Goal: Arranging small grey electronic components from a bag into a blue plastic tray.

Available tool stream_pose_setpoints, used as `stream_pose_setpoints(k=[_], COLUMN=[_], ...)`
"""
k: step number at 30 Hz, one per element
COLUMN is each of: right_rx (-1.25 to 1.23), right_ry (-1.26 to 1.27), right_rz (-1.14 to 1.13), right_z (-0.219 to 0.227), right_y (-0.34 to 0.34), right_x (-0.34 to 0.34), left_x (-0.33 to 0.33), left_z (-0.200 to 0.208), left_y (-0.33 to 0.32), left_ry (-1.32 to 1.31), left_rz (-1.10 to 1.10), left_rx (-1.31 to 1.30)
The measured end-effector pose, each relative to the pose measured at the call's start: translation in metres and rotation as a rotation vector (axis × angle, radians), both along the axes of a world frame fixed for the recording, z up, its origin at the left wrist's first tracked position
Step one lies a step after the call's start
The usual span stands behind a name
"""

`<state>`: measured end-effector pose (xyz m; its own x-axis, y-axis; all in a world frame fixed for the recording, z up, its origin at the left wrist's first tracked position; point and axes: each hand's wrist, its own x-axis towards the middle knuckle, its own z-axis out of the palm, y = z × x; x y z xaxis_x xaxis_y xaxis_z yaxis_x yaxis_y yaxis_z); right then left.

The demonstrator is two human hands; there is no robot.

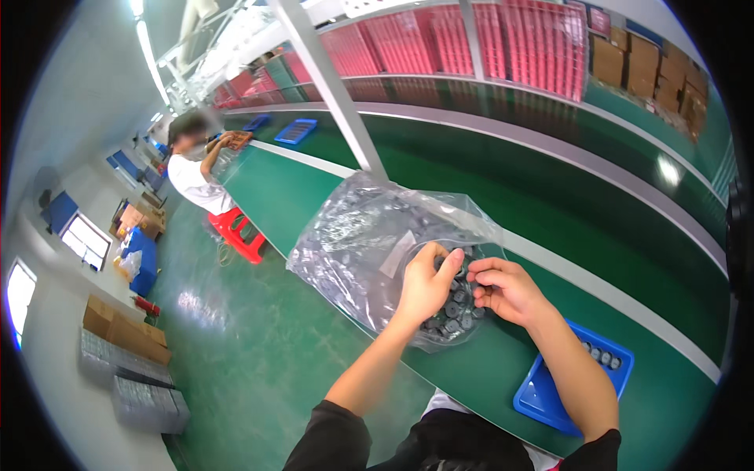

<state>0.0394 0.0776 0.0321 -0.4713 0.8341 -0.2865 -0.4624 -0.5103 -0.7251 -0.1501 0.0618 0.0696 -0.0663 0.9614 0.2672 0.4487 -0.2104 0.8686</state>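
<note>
A large clear plastic bag (pixel 345 235) of small dark round parts (pixel 453 314) lies on the green work surface, its mouth toward me. Over that mouth, my left hand (pixel 428 284) is closed, thumb and forefinger brought together; what sits between them cannot be made out. Just to its right, my right hand (pixel 509 292) has its fingers curled in toward the thumb, close to the left fingertips. Whether a part is in it is hidden. Beneath my right forearm stands a blue tray (pixel 542 388), partly covered by the arm, with several round parts (pixel 603 356) in a row.
A green conveyor belt (pixel 487 188) runs beyond a pale rail, and a white post (pixel 330 86) rises behind the bag. Farther left along the bench, a person (pixel 192 169) works beside a red stool (pixel 239 233). Another blue tray (pixel 296 132) lies on the far belt.
</note>
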Motion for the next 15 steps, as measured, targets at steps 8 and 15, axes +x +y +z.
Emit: stream_pose_setpoints(k=[8,15], right_rx=[0.064,0.14], right_ry=[-0.011,-0.055], right_rz=[-0.083,-0.627], right_z=[0.045,0.028], right_y=[-0.072,-0.219], right_x=[0.093,0.227], left_x=[0.056,0.068], left_z=[-0.064,-0.068], left_y=[-0.063,-0.052], left_ry=[0.275,0.4], left_rz=[-0.448,-0.461], left_rx=[0.139,0.296])
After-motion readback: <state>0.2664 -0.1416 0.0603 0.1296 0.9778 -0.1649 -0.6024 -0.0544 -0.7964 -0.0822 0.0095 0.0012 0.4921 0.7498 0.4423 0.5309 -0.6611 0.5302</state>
